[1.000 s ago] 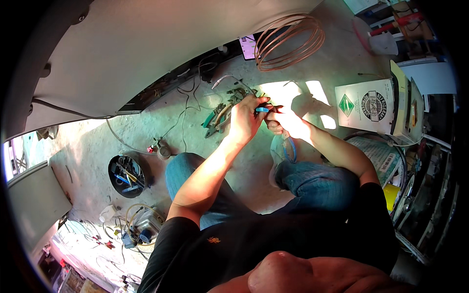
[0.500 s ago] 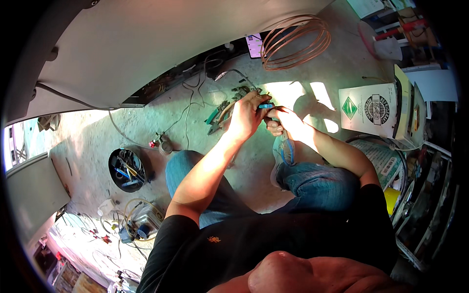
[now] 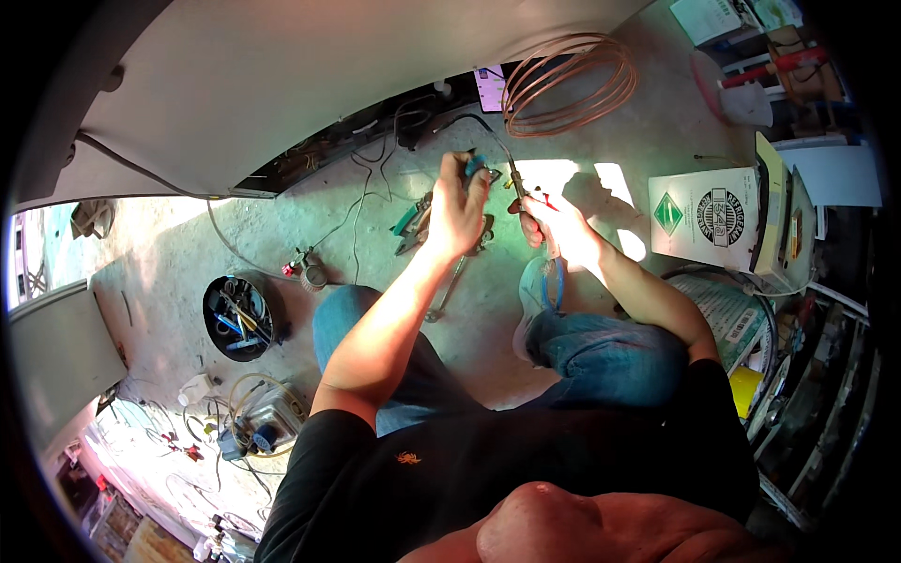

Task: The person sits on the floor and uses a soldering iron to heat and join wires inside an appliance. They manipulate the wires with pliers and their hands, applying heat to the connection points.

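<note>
Since the earlier frame our hands have split: they were bunched together over the blue-handled tool, now the left hand (image 3: 457,211) has lifted up & away w/ that blue-handled tool (image 3: 472,165), fingers wrapped shut around it, only the blue tip showing above the knuckles. Our right hand (image 3: 556,225) sits a bit apart to the right, in the sun patch, fingers pinched closed on a thin tube (image 3: 508,161) that runs up from the fist and bends over toward the dark opening under the big white appliance body (image 3: 310,75); a small red bit shows just at the fingertips, can't tell what it is. Both hands are over the concrete floor (image 3: 282,235), in front of our knees in blue jeans. Below the left hand lie green-handled pliers (image 3: 409,223) and a wrench (image 3: 447,291), both on the floor, close to the left knee. Copper tubing coil (image 3: 568,83) lies beyond the hands, near the appliance edge. Right side: white carton w/ a green diamond mark (image 3: 702,218), well apart from the right hand. Left side: round black tray of tools (image 3: 236,319), and nearer us a small pump w/ hoses (image 3: 258,427). A blue-strapped sandal (image 3: 542,286) rests just under the right forearm.
</note>
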Action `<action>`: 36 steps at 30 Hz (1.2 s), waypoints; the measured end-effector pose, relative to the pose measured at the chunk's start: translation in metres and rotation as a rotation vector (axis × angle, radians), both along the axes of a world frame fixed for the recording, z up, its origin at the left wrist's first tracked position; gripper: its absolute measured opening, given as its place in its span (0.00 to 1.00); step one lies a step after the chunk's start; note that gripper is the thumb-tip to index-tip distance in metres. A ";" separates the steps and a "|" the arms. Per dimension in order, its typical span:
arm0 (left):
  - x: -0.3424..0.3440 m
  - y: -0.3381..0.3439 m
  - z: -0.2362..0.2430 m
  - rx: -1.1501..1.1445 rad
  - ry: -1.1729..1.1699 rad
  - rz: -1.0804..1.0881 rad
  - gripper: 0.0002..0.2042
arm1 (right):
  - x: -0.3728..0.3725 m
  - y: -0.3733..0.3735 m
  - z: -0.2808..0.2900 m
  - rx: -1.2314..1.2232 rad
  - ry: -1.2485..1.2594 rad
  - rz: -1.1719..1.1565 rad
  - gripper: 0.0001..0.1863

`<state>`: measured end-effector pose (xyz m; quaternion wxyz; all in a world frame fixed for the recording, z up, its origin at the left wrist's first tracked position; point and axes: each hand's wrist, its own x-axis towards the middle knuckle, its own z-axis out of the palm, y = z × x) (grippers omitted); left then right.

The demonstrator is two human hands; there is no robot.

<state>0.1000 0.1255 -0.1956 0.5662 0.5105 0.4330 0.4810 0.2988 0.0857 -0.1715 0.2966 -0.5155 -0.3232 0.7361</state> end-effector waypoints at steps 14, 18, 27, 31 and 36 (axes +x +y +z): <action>-0.053 0.047 -0.020 -0.320 -0.345 0.289 0.18 | -0.007 0.009 0.010 -0.140 0.334 -0.057 0.30; -0.056 0.049 -0.023 -0.312 -0.329 0.268 0.20 | -0.019 0.017 0.006 -0.202 0.292 -0.040 0.33; -0.060 0.054 -0.014 -0.524 -0.648 0.268 0.18 | -0.027 0.015 -0.010 -0.222 0.479 -0.088 0.33; -0.054 0.053 -0.012 -0.486 -0.704 0.243 0.17 | -0.032 0.020 -0.008 -0.247 0.507 -0.104 0.35; -0.051 0.052 -0.023 -0.503 -0.777 0.213 0.18 | -0.034 0.024 -0.005 -0.257 0.507 -0.095 0.37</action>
